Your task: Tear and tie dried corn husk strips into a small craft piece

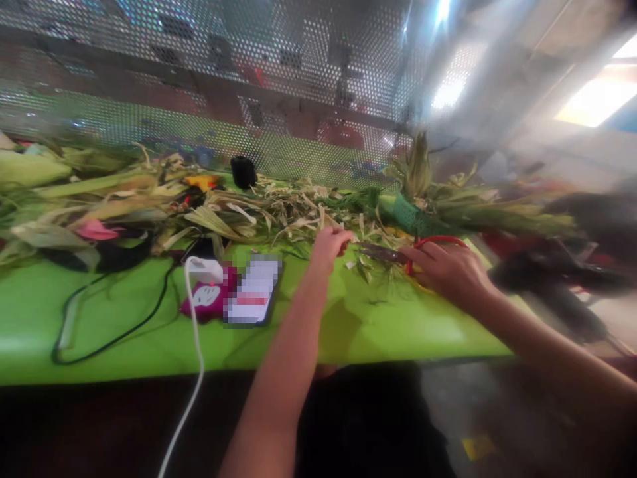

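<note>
My right hand [445,269] is wrapped round the red handles of a pair of scissors [381,253], whose dark blades point left. Close to the blade tips, my left hand [331,244] is closed in a pinch on a small pale strip, which looks like a piece of corn husk [354,241]. Just beneath the blades lie small cut scraps of husk [362,271] on the green tabletop [388,332]. Behind both hands spreads a heap of dry husk pieces [293,206].
A phone [255,289] lies left of my left arm, beside a magenta pouch [209,299] and a white charger [204,269] with its cable. Larger husks [114,192] cover the back left. A green basket [411,212] stands back right, before a perforated metal screen [318,86].
</note>
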`<action>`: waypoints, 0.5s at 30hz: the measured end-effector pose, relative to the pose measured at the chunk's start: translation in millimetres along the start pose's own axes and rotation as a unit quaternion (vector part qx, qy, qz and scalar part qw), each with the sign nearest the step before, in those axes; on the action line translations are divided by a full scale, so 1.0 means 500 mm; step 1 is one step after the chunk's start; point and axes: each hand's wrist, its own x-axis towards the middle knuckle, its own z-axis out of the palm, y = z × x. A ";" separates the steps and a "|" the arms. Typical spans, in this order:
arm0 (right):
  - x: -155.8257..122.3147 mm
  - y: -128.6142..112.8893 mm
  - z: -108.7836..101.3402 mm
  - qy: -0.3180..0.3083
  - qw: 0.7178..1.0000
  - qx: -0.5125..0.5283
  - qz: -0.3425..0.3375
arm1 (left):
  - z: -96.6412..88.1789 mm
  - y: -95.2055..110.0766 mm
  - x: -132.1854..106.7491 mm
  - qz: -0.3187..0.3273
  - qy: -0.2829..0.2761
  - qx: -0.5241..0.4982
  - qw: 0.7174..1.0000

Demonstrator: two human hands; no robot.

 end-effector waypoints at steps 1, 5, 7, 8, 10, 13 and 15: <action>0.000 0.001 0.002 -0.002 1.000 0.007 -0.001 | 0.000 0.000 0.000 0.001 0.000 0.005 1.000; -0.003 0.004 0.011 -0.004 1.000 0.018 -0.008 | 0.002 0.006 -0.005 0.014 0.003 0.037 0.999; -0.004 0.005 0.015 -0.003 1.000 0.015 -0.012 | 0.002 0.010 -0.009 0.007 0.002 0.043 0.999; -0.004 0.005 0.017 -0.003 1.000 0.014 -0.012 | 0.003 0.011 -0.011 0.006 0.003 0.043 0.999; -0.004 0.005 0.019 -0.008 1.000 0.015 -0.009 | 0.003 0.012 -0.014 0.009 0.004 0.038 0.999; -0.004 0.005 0.022 -0.024 0.999 0.023 0.002 | 0.002 0.011 -0.016 0.016 0.003 0.033 0.999; -0.006 0.005 0.025 -0.034 0.999 0.030 0.004 | 0.001 0.009 -0.016 0.021 0.003 0.036 0.999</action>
